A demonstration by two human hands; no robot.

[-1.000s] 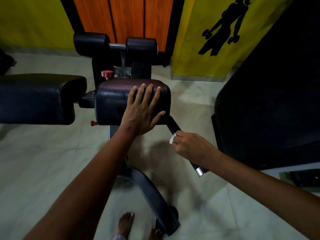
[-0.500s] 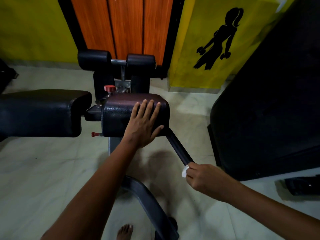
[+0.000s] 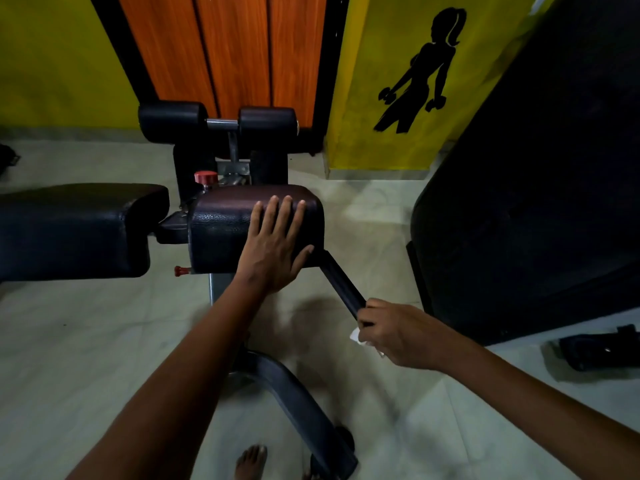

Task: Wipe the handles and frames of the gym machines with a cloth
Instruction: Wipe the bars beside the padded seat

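Note:
A black gym machine stands in front of me, with a dark padded block [image 3: 225, 230] at its middle. My left hand [image 3: 277, 247] lies flat on that pad, fingers spread. A black handle bar [image 3: 341, 282] slants down to the right from under the pad. My right hand [image 3: 398, 332] is closed around the lower end of this handle with a small white cloth [image 3: 356, 336] in it; only a corner of the cloth shows. The tip of the handle is hidden by the hand.
A second long black pad [image 3: 72, 230] reaches in from the left. Two roller pads [image 3: 218, 123] sit behind, before an orange door. A curved grey frame leg [image 3: 298, 400] runs over the tiled floor near my bare foot [image 3: 251, 462]. A large black bench back [image 3: 533, 202] fills the right.
My right hand has slid with the cloth down the handle from near the pad to its lower end. The left hand has stayed on the pad. The camera has tilted up a little.

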